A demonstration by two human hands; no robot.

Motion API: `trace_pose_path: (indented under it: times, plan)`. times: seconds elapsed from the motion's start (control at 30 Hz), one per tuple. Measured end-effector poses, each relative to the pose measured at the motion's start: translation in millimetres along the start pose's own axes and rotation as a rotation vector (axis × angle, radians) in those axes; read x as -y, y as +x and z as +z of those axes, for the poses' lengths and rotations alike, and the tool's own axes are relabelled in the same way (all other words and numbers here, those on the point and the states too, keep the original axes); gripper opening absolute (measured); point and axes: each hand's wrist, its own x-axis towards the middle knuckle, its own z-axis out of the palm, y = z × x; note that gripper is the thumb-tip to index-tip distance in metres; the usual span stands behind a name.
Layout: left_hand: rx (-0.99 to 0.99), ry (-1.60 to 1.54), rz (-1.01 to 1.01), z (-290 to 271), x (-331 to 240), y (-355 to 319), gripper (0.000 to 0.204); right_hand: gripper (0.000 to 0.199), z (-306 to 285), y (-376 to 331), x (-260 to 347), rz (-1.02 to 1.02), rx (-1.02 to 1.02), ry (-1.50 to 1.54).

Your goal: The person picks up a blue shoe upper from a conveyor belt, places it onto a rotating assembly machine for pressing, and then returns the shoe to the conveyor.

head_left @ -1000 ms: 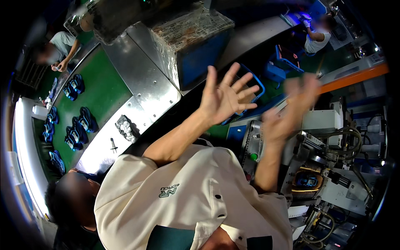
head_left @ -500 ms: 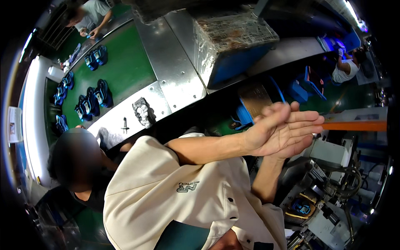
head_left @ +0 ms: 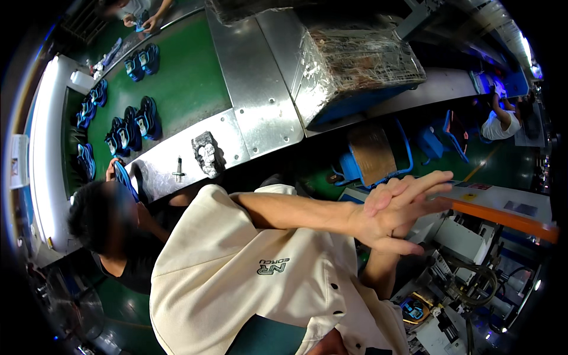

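Two hands pressed together palm to palm, fingers straight, holding nothing: left hand (head_left: 387, 228) under and behind, right hand (head_left: 408, 192) on top, raised in front of the cream shirt (head_left: 248, 278). Nearest thing below them is a grey machine (head_left: 467, 242) with an orange bar (head_left: 503, 216) along its edge. One blue chair (head_left: 373, 157) with a wooden seat stands between hands and the metal surface (head_left: 248, 112). On that surface: one foil-wrapped box (head_left: 355, 62), one crumpled grey-white lump (head_left: 207, 152), one small upright tool (head_left: 178, 170). Green conveyor belt (head_left: 177, 89) carries blue shoes (head_left: 133, 124), mostly in pairs; exact count unclear. Another person (head_left: 112, 228) sits beside the belt, holding one blue shoe.
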Motion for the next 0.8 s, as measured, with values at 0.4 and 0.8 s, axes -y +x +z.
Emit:
trace_pose_path:
  times: [0.4, 0.8]
  plan:
    - [-0.340, -0.131, -0.177, -135, 53, 69, 0.082, 0.099, 122, 106, -1, -0.899, 0.726, -1.280]
    - [0.001, -0.079, -0.154, -107, 38, 29, 0.098, 0.052, -18, 222, -59, -0.641, 0.448, -2.055]
